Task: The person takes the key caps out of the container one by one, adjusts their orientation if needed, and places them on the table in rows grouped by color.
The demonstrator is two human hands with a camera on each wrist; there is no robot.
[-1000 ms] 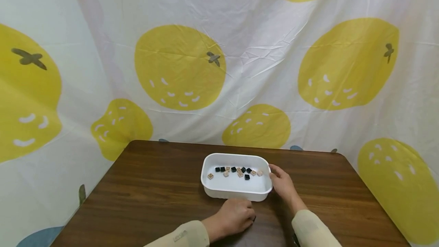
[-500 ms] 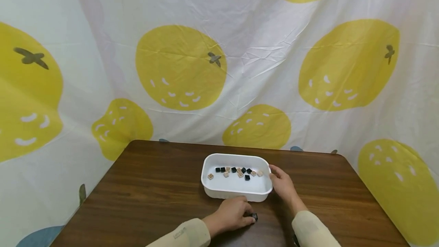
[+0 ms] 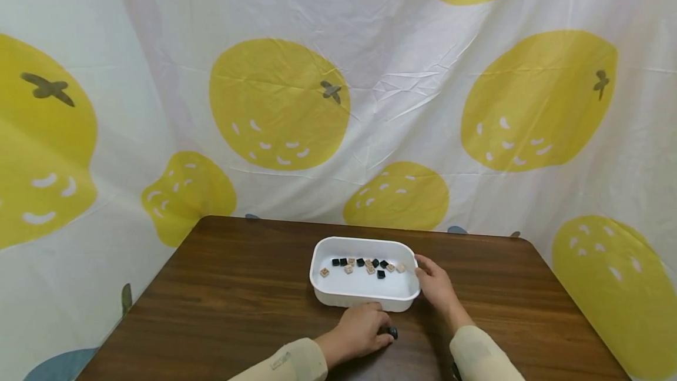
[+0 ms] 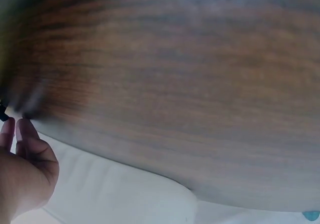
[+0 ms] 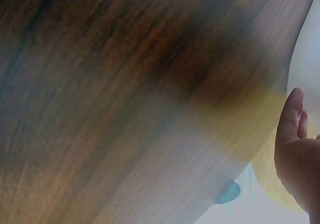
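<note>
A fine pinch, this one! The left hand had its grip drawn in to a narrow gap, thumb and fingertip about a black piece, low over the worktop, just on the person's side of the white tray near that tray's near right corner. And there lay the danger: with so little of the piece held, right at the fingertips, a squeeze off centre could have popped it out and sent it skidding toward the worktop's right edge. Whether it rested on the worktop, I couldn't tell.

Over to the right hand, fingers at the tray's right end! Whether that grip was hooked round the rim or merely laid against it, the views didn't settle. Too hard a push there, and the tray, about midway between the worktop's left and right edges, might have slid left, jostling the loose black tiles and tan tiles inside.

Then those left knuckles, so close to the tray's near wall! A hasty lift could well have clipped the rim, for want of room, and a knock like that might have cost the fingertips their hold.
</note>
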